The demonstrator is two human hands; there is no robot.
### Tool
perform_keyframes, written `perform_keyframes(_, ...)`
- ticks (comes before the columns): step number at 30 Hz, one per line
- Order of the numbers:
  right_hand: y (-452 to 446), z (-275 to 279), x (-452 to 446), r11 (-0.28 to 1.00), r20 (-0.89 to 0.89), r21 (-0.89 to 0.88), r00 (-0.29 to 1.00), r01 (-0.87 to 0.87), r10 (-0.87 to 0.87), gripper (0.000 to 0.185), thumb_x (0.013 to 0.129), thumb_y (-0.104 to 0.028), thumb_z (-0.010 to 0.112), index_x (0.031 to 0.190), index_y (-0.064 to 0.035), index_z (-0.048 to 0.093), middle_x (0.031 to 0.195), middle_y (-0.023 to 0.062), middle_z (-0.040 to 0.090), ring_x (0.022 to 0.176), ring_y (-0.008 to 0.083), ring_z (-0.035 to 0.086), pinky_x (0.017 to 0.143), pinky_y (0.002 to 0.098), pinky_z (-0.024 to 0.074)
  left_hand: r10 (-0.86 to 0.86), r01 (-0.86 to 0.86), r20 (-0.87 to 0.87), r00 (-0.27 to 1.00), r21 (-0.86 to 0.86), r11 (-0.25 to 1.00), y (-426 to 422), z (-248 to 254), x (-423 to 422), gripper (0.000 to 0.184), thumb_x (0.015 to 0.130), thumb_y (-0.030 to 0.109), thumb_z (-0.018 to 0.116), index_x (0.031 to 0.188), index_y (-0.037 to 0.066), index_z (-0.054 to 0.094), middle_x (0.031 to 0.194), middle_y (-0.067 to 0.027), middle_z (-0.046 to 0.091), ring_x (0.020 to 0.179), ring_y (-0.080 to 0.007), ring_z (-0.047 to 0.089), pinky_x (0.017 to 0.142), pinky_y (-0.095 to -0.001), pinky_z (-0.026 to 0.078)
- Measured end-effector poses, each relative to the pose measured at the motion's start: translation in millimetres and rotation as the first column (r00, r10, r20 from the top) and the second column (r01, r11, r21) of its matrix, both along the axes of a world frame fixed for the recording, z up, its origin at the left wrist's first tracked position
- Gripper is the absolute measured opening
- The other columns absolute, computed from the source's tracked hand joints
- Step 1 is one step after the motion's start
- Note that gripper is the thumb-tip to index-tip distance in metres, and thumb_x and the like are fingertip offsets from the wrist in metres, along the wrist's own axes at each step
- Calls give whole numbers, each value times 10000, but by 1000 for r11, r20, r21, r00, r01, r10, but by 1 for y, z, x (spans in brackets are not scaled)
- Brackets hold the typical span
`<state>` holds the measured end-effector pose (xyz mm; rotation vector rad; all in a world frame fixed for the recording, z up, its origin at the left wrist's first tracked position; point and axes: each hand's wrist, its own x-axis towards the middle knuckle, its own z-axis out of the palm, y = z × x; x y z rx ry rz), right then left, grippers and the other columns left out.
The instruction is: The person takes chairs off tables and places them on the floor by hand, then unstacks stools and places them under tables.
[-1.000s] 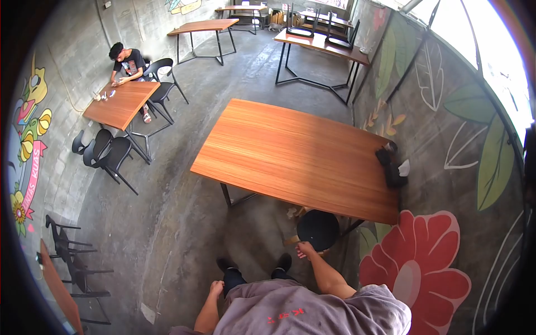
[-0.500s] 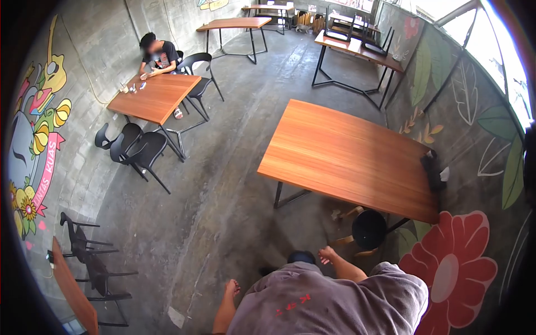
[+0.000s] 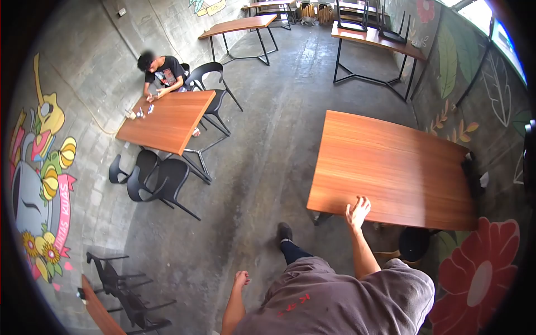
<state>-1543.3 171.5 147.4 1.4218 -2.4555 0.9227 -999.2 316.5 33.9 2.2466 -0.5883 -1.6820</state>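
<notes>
My right hand [image 3: 358,212] reaches forward, fingers apart and somewhat bent, at the near edge of a wooden table [image 3: 385,162]. Whether its fingertips touch the tabletop, I cannot tell. Nothing is held in it. Low on my left side, my left hand [image 3: 241,278] hangs with its fingers curled in and no object visible in it. My dark shoe [image 3: 285,231] is on the concrete floor between the hands.
A black-seated stool [image 3: 414,243] stands partly under the near table. A black holder [image 3: 472,167] with white tissue sits at its right end. At left, a seated person [image 3: 164,75] is at another table [image 3: 167,120], with black chairs [image 3: 162,176] around it.
My right hand has risen from beside my body to the table edge, its fingers opening out. One leg has come forward, and the view has shifted. My left hand stays low.
</notes>
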Motion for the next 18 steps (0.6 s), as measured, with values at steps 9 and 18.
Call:
perform_keyframes(9, -220, -36, 45, 933, 68, 181, 942, 312, -328, 825, 664, -349, 700, 1310, -14, 312, 1321, 259, 311, 1210, 404, 309, 980, 538, 260, 127, -135, 86, 988, 100, 986, -150, 17, 74, 52, 816, 80, 507, 863, 90, 526, 731, -43, 538, 569, -164, 533, 433, -284, 448)
perform_keyframes(18, -345, -15, 53, 876, 73, 273, 900, 397, -431, 806, 644, -296, 651, 1301, 17, 307, 1333, 286, 278, 1225, 416, 285, 1019, 556, 204, -208, 205, 45, 977, 60, 977, -412, 19, 38, 231, 779, 105, 662, 970, 127, 533, 731, -22, 559, 558, -128, 499, 516, -306, 464)
